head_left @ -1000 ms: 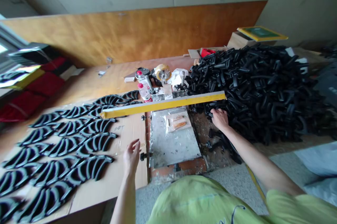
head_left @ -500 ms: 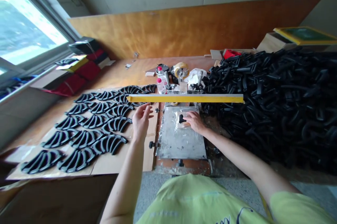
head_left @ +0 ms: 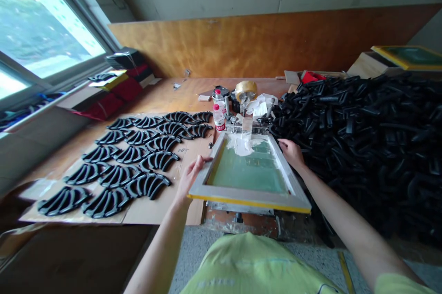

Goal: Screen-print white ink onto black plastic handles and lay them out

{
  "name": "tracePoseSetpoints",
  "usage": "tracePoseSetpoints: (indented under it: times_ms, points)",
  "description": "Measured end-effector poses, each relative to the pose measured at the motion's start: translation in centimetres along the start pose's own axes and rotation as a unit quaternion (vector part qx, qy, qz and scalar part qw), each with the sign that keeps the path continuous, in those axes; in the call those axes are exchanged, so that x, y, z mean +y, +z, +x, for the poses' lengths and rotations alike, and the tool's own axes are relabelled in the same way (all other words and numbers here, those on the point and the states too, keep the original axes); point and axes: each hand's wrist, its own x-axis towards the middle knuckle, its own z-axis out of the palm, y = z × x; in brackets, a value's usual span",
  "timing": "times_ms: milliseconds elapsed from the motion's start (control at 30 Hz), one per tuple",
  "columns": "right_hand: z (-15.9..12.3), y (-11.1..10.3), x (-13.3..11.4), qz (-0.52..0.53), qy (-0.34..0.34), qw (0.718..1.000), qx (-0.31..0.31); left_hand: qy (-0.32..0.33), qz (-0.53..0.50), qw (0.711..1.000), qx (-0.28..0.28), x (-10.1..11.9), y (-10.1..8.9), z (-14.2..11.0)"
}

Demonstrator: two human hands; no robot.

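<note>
A screen printing frame point(head_left: 252, 196), with pale rails, a yellow front edge and green mesh, is tilted low over the metal base plate in front of me. White ink point(head_left: 241, 145) lies along the mesh's far end. My left hand point(head_left: 192, 173) is closed at the left rail, thumb near its top; a small dark bit shows by the fingertips, too unclear to name. At the far part of the right rail, my right hand point(head_left: 292, 153) is closed, its fingers partly hidden by the side. The frame covers most of the base plate point(head_left: 241, 208).
Rows of curved black plastic parts point(head_left: 120, 175) lie on cardboard point(head_left: 145, 211) at left. A large heap of black parts point(head_left: 373, 147) fills the right. Behind the frame are red-capped bottles point(head_left: 218, 118) and a tape roll point(head_left: 246, 90). Another yellow-edged screen point(head_left: 407, 57) sits far right.
The screen frame has come down from upright, edge-on, to low over the plate. My right hand has left the small black part on the plate for the right rail; my left has moved to the left rail.
</note>
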Motion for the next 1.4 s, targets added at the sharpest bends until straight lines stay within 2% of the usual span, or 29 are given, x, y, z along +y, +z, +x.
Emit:
tracePoseSetpoints:
  times_ms: [67, 100, 133, 200, 300, 367, 533, 633, 733, 833, 900, 1000, 1067, 1167, 1267, 1400]
  points:
    - [1.8, -0.6, -1.6, 0.03, -0.049, 0.998, 0.039, -0.068, 0.015, 0.997, -0.037, -3.6, -0.4, -0.7]
    - [2.6, -0.4, -3.0, 0.039, -0.089, 0.994, 0.045, -0.083, 0.018, 0.995, -0.044, -5.4, -0.4, -0.8]
    - [3.4, 0.1, -4.5, 0.035, -0.13, 0.99, 0.038, -0.085, 0.02, 0.995, -0.044, -7.2, -0.3, -0.8]
    - [4.5, 1.7, -7.5, -0.007, -0.185, 0.983, -0.014, -0.066, 0.032, 0.997, -0.029, -10.3, 0.1, -0.4]
    - [5.5, 3.7, -9.8, -0.077, -0.182, 0.974, -0.107, -0.042, 0.053, 0.998, -0.009, -13.3, 0.6, 0.4]
    - [5.7, 4.4, -9.9, -0.111, -0.165, 0.971, -0.131, -0.044, 0.064, 0.997, -0.005, -13.9, 0.7, 0.6]
    - [4.2, 5.2, -9.4, -0.171, -0.137, 0.97, -0.101, -0.055, 0.087, 0.995, 0.002, -13.5, 0.6, 0.4]
    - [1.6, 5.0, -9.4, -0.134, -0.214, 0.96, -0.123, -0.059, 0.081, 0.995, -0.008, -13.4, 0.6, 0.3]
    - [-0.2, 3.7, -9.3, -0.08, -0.329, 0.923, -0.181, -0.066, 0.077, 0.995, -0.014, -13.7, 0.6, 0.3]
    - [-0.1, 2.3, -9.3, -0.046, -0.364, 0.899, -0.239, -0.064, 0.077, 0.995, -0.016, -13.9, 0.5, 0.3]
    - [0.4, 2.2, -9.5, -0.037, -0.337, 0.909, -0.242, -0.062, 0.074, 0.995, -0.014, -13.9, 0.5, 0.3]
    - [0.1, 3.0, -9.4, -0.033, -0.305, 0.935, -0.176, -0.06, 0.062, 0.996, -0.013, -13.8, 0.5, 0.3]
    - [-0.9, 3.4, -9.0, -0.026, -0.328, 0.932, -0.154, -0.063, 0.053, 0.997, -0.012, -13.7, 0.5, 0.4]
    - [-1.6, 3.3, -8.7, -0.004, -0.351, 0.919, -0.181, -0.071, 0.048, 0.996, -0.007, -13.3, 0.6, 0.4]
    - [0.7, 2.8, -9.7, 0.012, -0.281, 0.944, -0.17, -0.083, 0.029, 0.996, -0.023, -11.5, 0.4, 0.1]
    - [6.0, 1.1, -10.3, -0.021, -0.167, 0.981, -0.094, -0.096, -0.002, 0.993, -0.068, -6.5, -0.4, -0.6]
